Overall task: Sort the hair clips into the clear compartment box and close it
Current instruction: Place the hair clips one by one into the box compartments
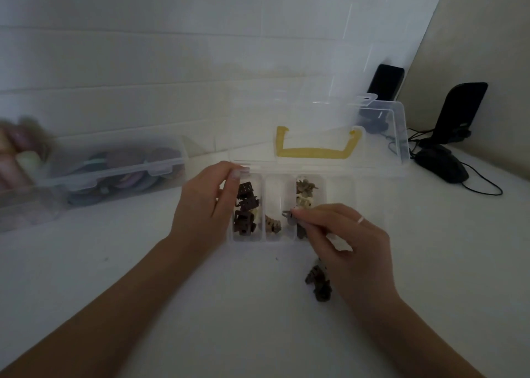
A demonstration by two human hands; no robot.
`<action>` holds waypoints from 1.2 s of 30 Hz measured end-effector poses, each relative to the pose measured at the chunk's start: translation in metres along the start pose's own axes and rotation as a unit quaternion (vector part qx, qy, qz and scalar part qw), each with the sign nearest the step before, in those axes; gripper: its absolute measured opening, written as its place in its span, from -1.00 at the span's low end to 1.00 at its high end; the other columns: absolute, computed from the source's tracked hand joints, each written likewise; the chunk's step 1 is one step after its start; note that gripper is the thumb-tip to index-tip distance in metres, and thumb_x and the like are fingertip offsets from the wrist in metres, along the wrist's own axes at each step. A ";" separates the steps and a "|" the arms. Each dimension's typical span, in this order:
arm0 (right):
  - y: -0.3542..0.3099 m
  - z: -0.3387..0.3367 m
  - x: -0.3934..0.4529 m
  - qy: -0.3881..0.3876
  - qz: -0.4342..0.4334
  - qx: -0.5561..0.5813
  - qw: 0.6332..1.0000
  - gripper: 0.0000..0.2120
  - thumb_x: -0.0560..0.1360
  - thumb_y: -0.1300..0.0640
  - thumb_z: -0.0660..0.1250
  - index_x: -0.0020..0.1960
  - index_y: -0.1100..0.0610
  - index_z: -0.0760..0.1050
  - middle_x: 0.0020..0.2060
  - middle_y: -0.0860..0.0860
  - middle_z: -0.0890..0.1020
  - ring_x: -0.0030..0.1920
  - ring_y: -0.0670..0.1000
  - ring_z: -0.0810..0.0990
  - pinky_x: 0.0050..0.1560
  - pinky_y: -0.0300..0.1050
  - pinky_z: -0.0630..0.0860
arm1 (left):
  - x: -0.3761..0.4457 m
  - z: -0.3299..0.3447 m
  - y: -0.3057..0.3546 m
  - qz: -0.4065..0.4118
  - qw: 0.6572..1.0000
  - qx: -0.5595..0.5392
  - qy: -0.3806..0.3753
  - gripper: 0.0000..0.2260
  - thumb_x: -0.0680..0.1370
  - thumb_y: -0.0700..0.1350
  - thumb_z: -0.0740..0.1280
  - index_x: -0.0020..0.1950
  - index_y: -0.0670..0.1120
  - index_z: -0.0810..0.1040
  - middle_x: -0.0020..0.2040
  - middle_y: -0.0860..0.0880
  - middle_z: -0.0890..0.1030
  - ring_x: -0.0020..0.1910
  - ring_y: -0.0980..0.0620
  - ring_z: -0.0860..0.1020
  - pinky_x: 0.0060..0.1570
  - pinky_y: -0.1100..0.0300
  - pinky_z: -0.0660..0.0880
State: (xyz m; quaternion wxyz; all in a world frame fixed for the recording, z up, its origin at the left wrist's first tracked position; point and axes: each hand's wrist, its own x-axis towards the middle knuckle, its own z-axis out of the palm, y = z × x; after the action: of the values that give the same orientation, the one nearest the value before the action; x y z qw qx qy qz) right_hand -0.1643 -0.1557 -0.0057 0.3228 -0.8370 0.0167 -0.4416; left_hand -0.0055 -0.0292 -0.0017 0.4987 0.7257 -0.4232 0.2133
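white table (172, 291) | compartment box (338, 205) | loose clips (318, 283) | second box (114, 174)

Dim, bluish, soft light throughout; left edge heavily blurred, wide-angle bending toward the corners, faint shadows.
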 end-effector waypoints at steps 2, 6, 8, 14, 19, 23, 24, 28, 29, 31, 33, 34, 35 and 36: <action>0.001 0.002 -0.002 0.004 0.000 -0.016 1.000 -0.75 0.42 0.33 0.36 0.03 0.09 0.63 -0.13 -0.08 0.64 -0.09 -0.16 0.60 -0.10 -0.28 0.55 | 0.000 0.000 0.000 0.001 1.000 0.000 0.004 -0.68 0.58 -0.07 0.09 -0.02 -0.20 0.59 -0.19 0.05 0.55 -0.20 0.25 0.45 -0.15 0.57 0.30; 0.001 0.011 0.001 0.010 -0.028 -0.058 0.998 -0.82 0.47 0.21 0.32 0.02 0.11 0.64 -0.15 -0.04 0.64 -0.11 -0.08 0.58 -0.12 -0.17 0.55 | 0.000 0.001 0.002 0.001 1.000 -0.001 0.006 -0.68 0.58 -0.09 0.09 -0.03 -0.21 0.59 -0.18 0.03 0.57 -0.19 0.20 0.46 -0.15 0.58 0.30; 0.000 0.017 0.004 0.003 -0.050 -0.127 0.991 -0.86 0.47 0.16 0.32 -0.03 0.12 0.64 -0.17 -0.02 0.63 -0.14 -0.03 0.54 -0.15 -0.14 0.50 | -0.001 0.002 0.003 0.006 1.000 -0.002 0.006 -0.69 0.58 -0.10 0.09 -0.02 -0.22 0.59 -0.17 0.01 0.58 -0.18 0.20 0.47 -0.15 0.59 0.30; 0.000 0.011 0.009 -0.033 -0.044 -0.139 0.989 -0.84 0.48 0.17 0.31 0.03 0.11 0.60 -0.16 -0.05 0.56 -0.15 -0.08 0.47 -0.16 -0.23 0.44 | -0.002 0.004 0.004 0.015 1.000 -0.013 -0.001 -0.69 0.59 -0.08 0.09 -0.01 -0.19 0.58 -0.21 0.09 0.53 -0.21 0.27 0.45 -0.19 0.57 0.30; 0.009 -0.041 0.008 -0.033 0.016 -0.090 0.995 -0.84 0.44 0.15 0.20 -0.15 0.09 0.56 -0.47 -0.09 0.50 -0.48 -0.11 0.42 -0.45 -0.33 0.36 | -0.001 0.003 -0.003 0.006 1.000 -0.015 0.009 -0.70 0.60 -0.06 0.09 -0.04 -0.16 0.57 -0.24 0.23 0.48 -0.26 0.26 0.45 -0.21 0.52 0.29; 0.020 -0.064 0.008 -0.144 0.098 -0.123 0.977 -0.77 0.28 0.03 0.14 -0.37 -0.06 0.56 -0.65 -0.05 0.39 -0.63 -0.07 0.29 -0.54 -0.32 0.22 | 0.000 0.003 -0.006 0.002 1.000 -0.012 0.013 -0.75 0.61 -0.12 0.11 -0.06 -0.16 0.56 -0.25 0.24 0.48 -0.24 0.35 0.46 -0.23 0.50 0.29; 0.022 -0.065 0.007 -0.163 0.105 -0.136 0.971 -0.78 0.28 0.02 0.15 -0.38 -0.10 0.57 -0.65 -0.04 0.37 -0.63 -0.08 0.28 -0.53 -0.31 0.23 | 0.001 0.003 -0.007 0.001 1.000 -0.011 0.014 -0.75 0.61 -0.14 0.11 -0.06 -0.16 0.56 -0.26 0.23 0.48 -0.24 0.36 0.46 -0.23 0.50 0.30; 0.021 -0.062 0.004 -0.203 0.114 -0.167 0.958 -0.80 0.33 0.06 0.29 -0.19 -0.19 0.64 -0.66 -0.05 0.31 -0.62 -0.05 0.25 -0.50 -0.36 0.19 | 0.001 0.002 -0.008 0.001 1.000 -0.005 0.018 -0.77 0.61 -0.16 0.11 -0.06 -0.14 0.55 -0.25 0.24 0.47 -0.24 0.39 0.45 -0.23 0.51 0.30; 0.020 -0.061 0.003 -0.217 0.112 -0.175 0.954 -0.80 0.35 0.04 0.32 -0.13 -0.20 0.64 -0.66 -0.06 0.32 -0.62 -0.05 0.26 -0.50 -0.35 0.19 | 0.002 0.002 -0.008 -0.001 1.000 -0.006 0.019 -0.78 0.61 -0.17 0.11 -0.07 -0.11 0.54 -0.26 0.24 0.47 -0.24 0.39 0.45 -0.23 0.51 0.30; 0.018 -0.057 0.003 -0.257 0.117 -0.196 0.939 -0.82 0.39 -0.02 0.36 -0.05 -0.23 0.63 -0.63 -0.11 0.38 -0.59 -0.06 0.33 -0.49 -0.35 0.19 | 0.002 0.002 -0.008 -0.003 1.000 -0.008 0.021 -0.80 0.62 -0.17 0.12 -0.08 -0.09 0.52 -0.27 0.23 0.47 -0.26 0.37 0.45 -0.24 0.49 0.29; 0.017 -0.052 0.004 -0.294 0.129 -0.213 0.923 -0.80 0.38 -0.10 0.32 -0.02 -0.24 0.62 -0.58 -0.22 0.45 -0.52 -0.12 0.43 -0.46 -0.35 0.18 | 0.002 0.003 -0.008 -0.004 1.000 -0.008 0.021 -0.80 0.62 -0.18 0.12 -0.08 -0.08 0.52 -0.28 0.22 0.47 -0.26 0.37 0.45 -0.24 0.50 0.29; 0.017 -0.050 0.004 -0.302 0.132 -0.211 0.920 -0.79 0.37 -0.14 0.30 -0.03 -0.23 0.62 -0.57 -0.24 0.47 -0.50 -0.14 0.45 -0.45 -0.36 0.18 | 0.002 0.002 -0.008 -0.003 1.000 -0.008 0.020 -0.80 0.62 -0.18 0.12 -0.08 -0.08 0.52 -0.28 0.23 0.47 -0.26 0.38 0.45 -0.24 0.50 0.28; 0.017 -0.049 0.005 -0.300 0.133 -0.203 0.922 -0.78 0.35 -0.17 0.29 -0.05 -0.21 0.62 -0.56 -0.22 0.48 -0.49 -0.15 0.46 -0.44 -0.36 0.21 | 0.002 0.002 -0.008 -0.001 1.000 -0.007 0.020 -0.80 0.62 -0.18 0.12 -0.08 -0.07 0.52 -0.28 0.23 0.46 -0.26 0.38 0.45 -0.24 0.51 0.28; 0.017 -0.049 0.004 -0.292 0.134 -0.190 0.928 -0.78 0.35 -0.19 0.31 -0.07 -0.19 0.63 -0.56 -0.18 0.50 -0.49 -0.14 0.46 -0.43 -0.35 0.25 | 0.002 0.002 -0.007 0.000 1.000 -0.006 0.021 -0.80 0.62 -0.18 0.12 -0.07 -0.08 0.53 -0.28 0.23 0.46 -0.26 0.38 0.45 -0.25 0.50 0.28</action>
State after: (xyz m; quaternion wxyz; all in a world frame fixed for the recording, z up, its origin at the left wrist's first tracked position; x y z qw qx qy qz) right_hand -0.1939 -0.1960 0.0079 0.2043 -0.9646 0.1175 -0.1188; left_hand 0.0016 -0.0308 -0.0050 0.5117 0.7182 -0.4141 0.2258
